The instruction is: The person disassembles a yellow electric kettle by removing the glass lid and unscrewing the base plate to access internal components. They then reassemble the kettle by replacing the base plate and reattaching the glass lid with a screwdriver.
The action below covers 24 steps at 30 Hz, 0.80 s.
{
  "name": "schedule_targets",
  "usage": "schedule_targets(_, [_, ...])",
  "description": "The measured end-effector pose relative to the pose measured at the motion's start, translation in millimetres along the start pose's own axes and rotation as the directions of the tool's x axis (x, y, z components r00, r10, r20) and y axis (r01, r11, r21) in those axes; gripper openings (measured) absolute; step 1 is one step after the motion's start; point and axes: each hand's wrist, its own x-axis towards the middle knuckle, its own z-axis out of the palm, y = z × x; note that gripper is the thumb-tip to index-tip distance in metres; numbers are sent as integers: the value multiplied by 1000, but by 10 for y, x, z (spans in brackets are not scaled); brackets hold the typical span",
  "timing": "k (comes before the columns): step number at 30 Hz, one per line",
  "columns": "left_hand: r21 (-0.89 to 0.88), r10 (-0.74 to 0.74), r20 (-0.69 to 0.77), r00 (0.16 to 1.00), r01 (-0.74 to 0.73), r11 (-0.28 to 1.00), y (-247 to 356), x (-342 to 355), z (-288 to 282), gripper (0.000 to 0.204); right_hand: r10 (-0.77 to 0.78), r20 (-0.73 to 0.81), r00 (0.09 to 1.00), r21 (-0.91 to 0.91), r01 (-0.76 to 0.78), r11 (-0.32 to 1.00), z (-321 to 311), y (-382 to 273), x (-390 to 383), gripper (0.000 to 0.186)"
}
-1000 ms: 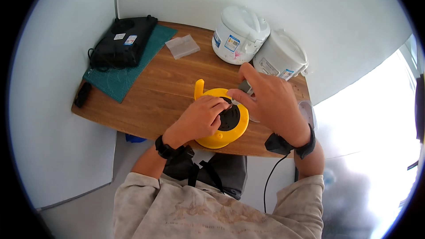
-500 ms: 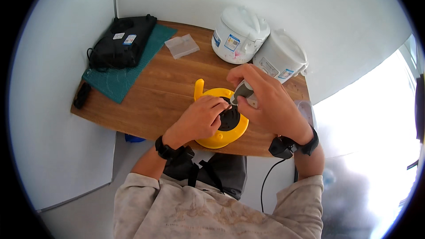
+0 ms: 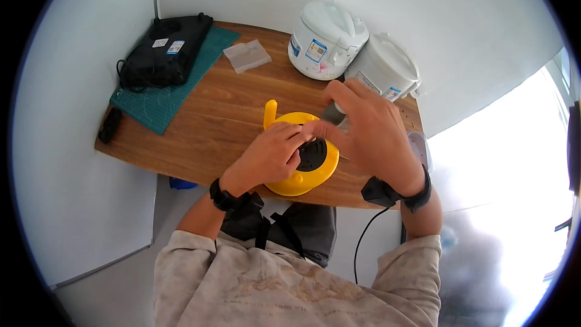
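A yellow round casing (image 3: 292, 186) with a black slotted centre and an upright yellow knob lies near the table's front edge. My left hand (image 3: 273, 151) rests over its left side, fingertips pinched above the black centre; what they hold, if anything, is hidden. My right hand (image 3: 378, 136) is above the casing's right side, its fingers curled round a grey-and-white hand tool (image 3: 333, 114), mostly covered by the hand. The right thumb stretches left to the left fingertips. Both wrists carry black straps.
Two white rice cookers (image 3: 327, 39) stand at the back right. A black appliance (image 3: 166, 54) with a cord lies on a green mat (image 3: 157, 112) at the left. A clear plastic bag (image 3: 247, 57) lies behind the casing, and a small black object (image 3: 109, 125) sits at the left edge.
My right hand has shifted slightly up and its thumb has stretched out toward the left fingertips. The tool's end has come away from the left fingers. My left hand stays over the casing.
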Motion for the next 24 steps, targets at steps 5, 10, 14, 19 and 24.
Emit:
schedule_targets(5, [16,35,21,999,-35,999,-20,22,20,32,-106,-166,981,360,160,919,158,103,0,33])
schedule_targets(10, [25,18,19,1000,-18,1000,-37,-12,32,33,18,-91,996,103,-9,995,74,-37,-10,32])
schedule_targets(14, [14,30,19,999,-31,999,-35,9,21,33,64,-44,997,230,-52,972,80,24,2,29])
schedule_targets(19, [18,21,33,999,-22,1000,-38,6,44,33,-109,-149,983,262,145,954,159,46,-37,31])
schedule_targets(24, [-3,12,54,998,-12,1000,-22,8,-12,34,38,16,999,72,-39,997,78,-22,-12,34])
